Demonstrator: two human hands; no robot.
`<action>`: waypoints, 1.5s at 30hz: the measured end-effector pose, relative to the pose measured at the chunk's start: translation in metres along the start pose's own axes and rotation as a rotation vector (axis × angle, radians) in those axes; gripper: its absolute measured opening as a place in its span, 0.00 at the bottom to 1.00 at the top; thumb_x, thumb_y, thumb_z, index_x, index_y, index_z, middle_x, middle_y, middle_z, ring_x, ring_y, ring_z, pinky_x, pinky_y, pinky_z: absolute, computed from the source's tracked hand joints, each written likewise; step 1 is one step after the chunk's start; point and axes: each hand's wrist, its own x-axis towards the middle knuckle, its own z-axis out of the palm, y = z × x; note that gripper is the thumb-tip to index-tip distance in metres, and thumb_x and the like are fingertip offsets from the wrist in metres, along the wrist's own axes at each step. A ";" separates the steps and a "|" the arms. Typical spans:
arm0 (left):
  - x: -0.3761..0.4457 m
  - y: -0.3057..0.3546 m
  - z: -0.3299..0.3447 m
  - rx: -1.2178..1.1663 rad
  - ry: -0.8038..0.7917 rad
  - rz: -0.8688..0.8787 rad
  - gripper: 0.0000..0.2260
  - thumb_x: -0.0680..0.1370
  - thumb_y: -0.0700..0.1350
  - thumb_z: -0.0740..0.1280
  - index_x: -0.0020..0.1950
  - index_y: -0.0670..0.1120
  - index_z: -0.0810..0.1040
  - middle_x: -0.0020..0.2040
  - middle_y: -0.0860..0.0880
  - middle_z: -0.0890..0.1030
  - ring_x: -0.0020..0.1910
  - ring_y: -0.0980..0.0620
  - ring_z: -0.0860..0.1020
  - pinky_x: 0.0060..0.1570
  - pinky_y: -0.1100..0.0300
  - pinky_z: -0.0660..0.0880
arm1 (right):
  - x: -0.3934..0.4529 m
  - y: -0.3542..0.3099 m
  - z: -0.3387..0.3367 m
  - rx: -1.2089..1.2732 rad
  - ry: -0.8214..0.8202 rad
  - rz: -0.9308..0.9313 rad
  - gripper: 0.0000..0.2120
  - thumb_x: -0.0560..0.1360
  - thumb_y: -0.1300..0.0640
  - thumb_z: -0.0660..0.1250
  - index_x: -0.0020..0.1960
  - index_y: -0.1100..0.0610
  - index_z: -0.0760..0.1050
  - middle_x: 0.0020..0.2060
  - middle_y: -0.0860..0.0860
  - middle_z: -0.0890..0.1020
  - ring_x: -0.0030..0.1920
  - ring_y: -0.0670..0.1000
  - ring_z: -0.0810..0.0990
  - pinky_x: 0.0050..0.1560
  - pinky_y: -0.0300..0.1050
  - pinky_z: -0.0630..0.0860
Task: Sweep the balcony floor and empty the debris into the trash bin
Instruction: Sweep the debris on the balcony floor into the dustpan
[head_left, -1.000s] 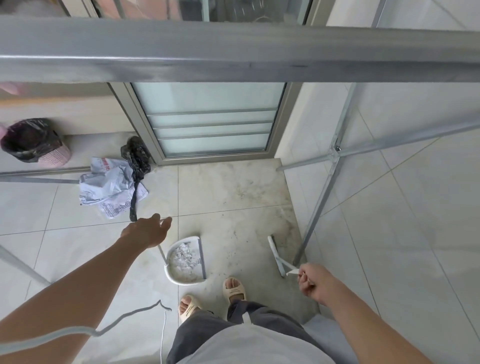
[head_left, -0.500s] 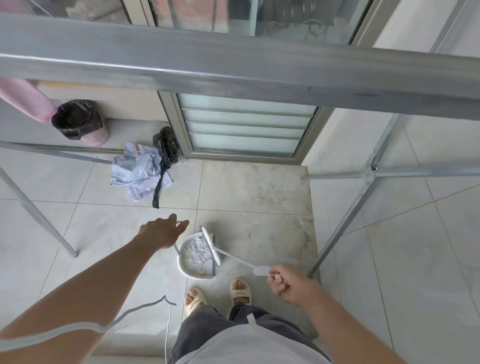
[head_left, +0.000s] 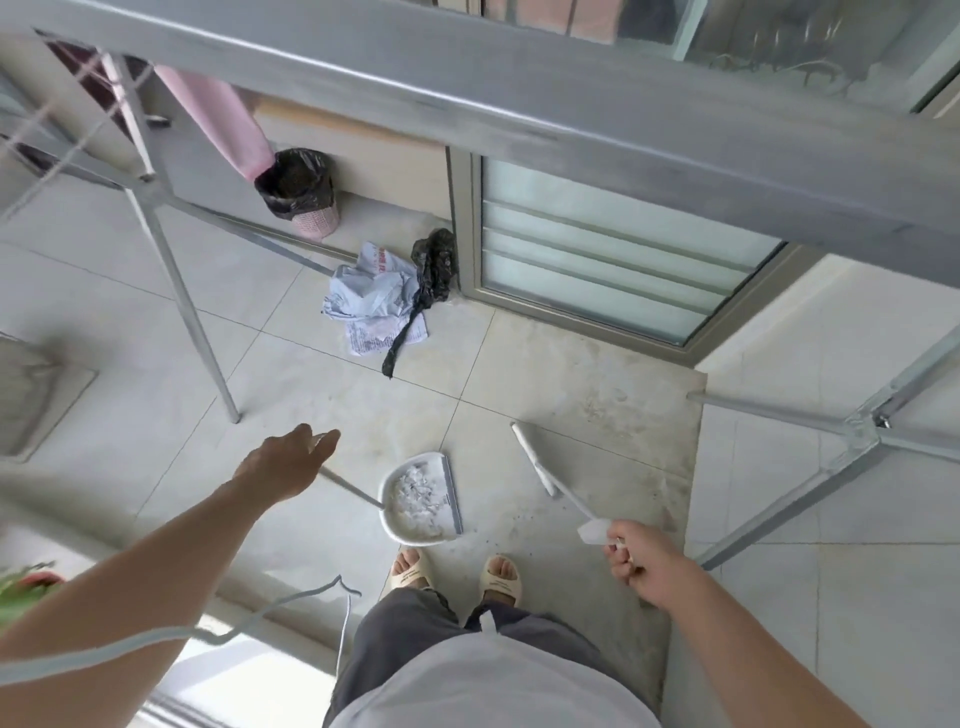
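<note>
Pale floor tiles (head_left: 291, 374) carry a metal drying rack (head_left: 171, 291) and a bin (head_left: 301, 195) lined with a black bag near the far wall. White, the broom (head_left: 540, 467) lies aslant, head away, its handle gripped in the curled right hand (head_left: 641, 564). Just beside it the dustpan (head_left: 423, 501), holding pale scraps, rests before the feet; its thin handle runs left to the left hand (head_left: 285, 462), whose grip is hidden.
</note>
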 end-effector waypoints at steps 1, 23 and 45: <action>-0.003 -0.011 0.001 -0.038 0.015 -0.052 0.29 0.76 0.70 0.48 0.60 0.50 0.72 0.52 0.44 0.77 0.53 0.40 0.75 0.49 0.51 0.70 | 0.003 -0.002 0.005 -0.020 0.014 0.001 0.07 0.75 0.68 0.56 0.47 0.67 0.72 0.28 0.54 0.67 0.19 0.43 0.62 0.17 0.32 0.57; -0.024 -0.219 -0.013 -0.190 0.217 -0.451 0.22 0.73 0.60 0.51 0.47 0.45 0.75 0.42 0.40 0.77 0.42 0.39 0.76 0.40 0.52 0.73 | -0.027 0.001 0.227 -0.310 -0.064 0.027 0.10 0.75 0.68 0.54 0.38 0.57 0.65 0.26 0.52 0.65 0.20 0.45 0.62 0.20 0.31 0.56; 0.023 -0.272 -0.004 -0.131 0.046 -0.375 0.21 0.80 0.60 0.48 0.62 0.49 0.70 0.52 0.41 0.80 0.49 0.41 0.78 0.42 0.54 0.70 | -0.020 -0.042 0.375 -0.405 -0.155 -0.073 0.09 0.75 0.68 0.54 0.49 0.65 0.73 0.29 0.53 0.66 0.19 0.43 0.62 0.17 0.34 0.56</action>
